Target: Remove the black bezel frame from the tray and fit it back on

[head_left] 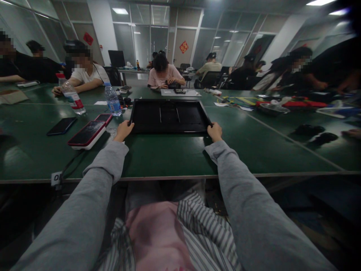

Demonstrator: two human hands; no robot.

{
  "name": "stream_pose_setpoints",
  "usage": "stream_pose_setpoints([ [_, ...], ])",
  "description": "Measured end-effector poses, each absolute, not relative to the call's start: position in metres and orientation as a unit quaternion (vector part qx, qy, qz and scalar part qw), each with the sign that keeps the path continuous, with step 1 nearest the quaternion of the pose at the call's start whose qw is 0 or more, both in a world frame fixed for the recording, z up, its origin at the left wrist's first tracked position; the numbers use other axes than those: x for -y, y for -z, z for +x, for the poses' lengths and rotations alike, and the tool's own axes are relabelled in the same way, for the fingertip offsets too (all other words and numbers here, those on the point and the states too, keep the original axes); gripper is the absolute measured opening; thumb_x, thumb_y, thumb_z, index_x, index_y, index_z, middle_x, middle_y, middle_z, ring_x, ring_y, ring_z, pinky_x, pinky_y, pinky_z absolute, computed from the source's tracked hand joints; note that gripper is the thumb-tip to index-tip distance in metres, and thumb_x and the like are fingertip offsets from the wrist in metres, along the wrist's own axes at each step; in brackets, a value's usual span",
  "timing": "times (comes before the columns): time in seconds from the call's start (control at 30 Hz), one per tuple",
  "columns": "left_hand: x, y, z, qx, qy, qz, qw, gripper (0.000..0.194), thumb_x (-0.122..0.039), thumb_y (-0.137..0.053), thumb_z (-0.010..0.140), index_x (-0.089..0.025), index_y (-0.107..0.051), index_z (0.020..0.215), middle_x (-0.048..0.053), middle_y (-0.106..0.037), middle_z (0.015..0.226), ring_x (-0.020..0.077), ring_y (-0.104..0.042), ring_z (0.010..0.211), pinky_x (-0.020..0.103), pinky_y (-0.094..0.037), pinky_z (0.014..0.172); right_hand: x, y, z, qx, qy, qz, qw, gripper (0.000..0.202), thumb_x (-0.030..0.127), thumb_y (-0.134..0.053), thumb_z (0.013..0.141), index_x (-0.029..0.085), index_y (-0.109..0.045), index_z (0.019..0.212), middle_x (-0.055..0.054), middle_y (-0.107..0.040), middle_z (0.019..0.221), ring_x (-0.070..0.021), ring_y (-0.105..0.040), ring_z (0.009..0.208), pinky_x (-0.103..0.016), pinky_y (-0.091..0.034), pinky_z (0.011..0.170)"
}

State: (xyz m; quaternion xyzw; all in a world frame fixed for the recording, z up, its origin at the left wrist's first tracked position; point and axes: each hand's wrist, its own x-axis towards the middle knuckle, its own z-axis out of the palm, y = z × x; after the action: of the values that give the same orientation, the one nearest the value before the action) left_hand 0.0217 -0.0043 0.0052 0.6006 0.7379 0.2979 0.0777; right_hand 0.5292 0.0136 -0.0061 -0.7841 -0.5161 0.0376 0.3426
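Observation:
A black, shallow, rectangular tray-like panel with a raised rim lies before me at table height. Two thin, pale upright lines show on its inner face; whether they are rods or reflections is unclear. My left hand is closed on its near left corner, thumb along the rim. At the near right corner, my right hand grips the same panel, fingers partly hidden beneath the edge. Both arms reach forward in grey sleeves.
The green table carries a phone, a pink-edged phone on a white block, a blue-capped water bottle and a red-capped one. Cables lie right. Across sits a person in pink; other people sit around.

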Motion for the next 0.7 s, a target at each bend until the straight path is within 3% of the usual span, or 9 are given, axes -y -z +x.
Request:
stream_pose_setpoints([
  [0.7,0.0025,-0.0033,0.0212,-0.742,-0.289,0.601,0.068,0.044,-0.041,-0.055,0.1,-0.014,-0.067,0.133,0.016,-0.072,0.131,0.0297,-0.067,0.123,0.036,-0.049,0.103,-0.018,0.0098,0.5323,0.51,-0.042,-0.784,0.35,0.044,0.023,-0.05,0.093,0.011,-0.066,0.132,-0.019,-0.068,0.123,-0.0318,-0.06,0.116,-0.046,-0.046,0.105],
])
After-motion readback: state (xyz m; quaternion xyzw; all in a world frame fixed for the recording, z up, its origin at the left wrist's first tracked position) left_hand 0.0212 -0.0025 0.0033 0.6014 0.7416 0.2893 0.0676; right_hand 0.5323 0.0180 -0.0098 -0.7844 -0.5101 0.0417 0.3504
